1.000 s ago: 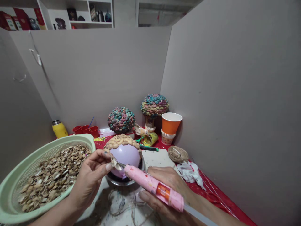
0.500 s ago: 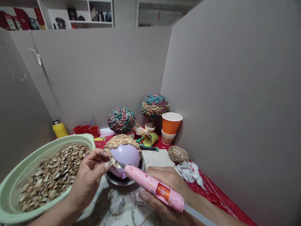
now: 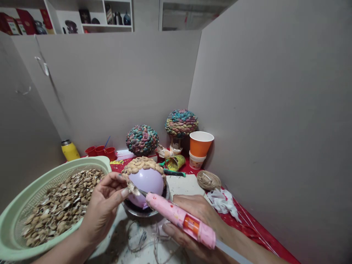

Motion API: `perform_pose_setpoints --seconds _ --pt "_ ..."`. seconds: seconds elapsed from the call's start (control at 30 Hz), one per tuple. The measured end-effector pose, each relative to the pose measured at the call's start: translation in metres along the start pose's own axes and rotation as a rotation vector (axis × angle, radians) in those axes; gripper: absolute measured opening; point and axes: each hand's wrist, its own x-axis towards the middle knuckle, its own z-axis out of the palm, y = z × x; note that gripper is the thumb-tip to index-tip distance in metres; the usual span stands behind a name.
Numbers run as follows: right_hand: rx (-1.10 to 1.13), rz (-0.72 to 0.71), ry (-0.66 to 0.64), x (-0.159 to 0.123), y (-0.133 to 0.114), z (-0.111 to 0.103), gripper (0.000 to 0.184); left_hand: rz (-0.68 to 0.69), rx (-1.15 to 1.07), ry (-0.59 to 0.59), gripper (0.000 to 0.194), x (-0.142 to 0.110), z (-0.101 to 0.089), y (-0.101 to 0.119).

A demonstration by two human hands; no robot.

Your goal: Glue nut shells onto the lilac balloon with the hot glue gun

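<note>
Between its thumb and fingers my left hand [image 3: 106,203] pinches a half nutshell [image 3: 134,188], hollow side showing. My right hand [image 3: 192,214] grips a pink hot glue gun [image 3: 176,216] with a glue stick [image 3: 231,252] out of its back end. The gun's metal nozzle meets the shell's edge or sits just beside it. Just behind is a lilac balloon [image 3: 147,181], its upper part covered with peanut shells [image 3: 143,164]. The balloon rests in a metal bowl [image 3: 137,212]. At my left arm stands a green plastic basket [image 3: 9,229] full of loose shells [image 3: 66,205].
Two colourful shell-covered balls [image 3: 142,140] stand at the back. Orange paper cups [image 3: 200,146], a ball of twine [image 3: 208,180] and crumpled tissue [image 3: 224,201] lie along the right. Behind the basket are red cups [image 3: 110,153] and a yellow bottle [image 3: 69,150]. Grey partitions [image 3: 110,80] enclose the table.
My left hand has shifted very slightly left and turned the shell a little at the nozzle. The glue gun stays almost still, and the balloon has not moved.
</note>
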Motion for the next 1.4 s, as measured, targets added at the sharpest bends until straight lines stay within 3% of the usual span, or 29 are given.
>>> perform_pose_setpoints --seconds 0.43,1.13,1.4 --pt "0.017 0.021 -0.052 0.0009 -0.0012 -0.0032 0.038 0.028 -0.010 0.022 0.028 0.0014 0.0042 0.0018" --pt "-0.072 -0.098 0.041 -0.0004 0.0003 0.0019 0.039 0.044 -0.050 0.025 0.033 0.0029 0.0037 0.0026" --pt "-0.071 -0.071 0.031 -0.0006 -0.0001 0.0023 0.038 0.045 -0.040 0.012 0.030 0.0015 0.0028 0.0014"
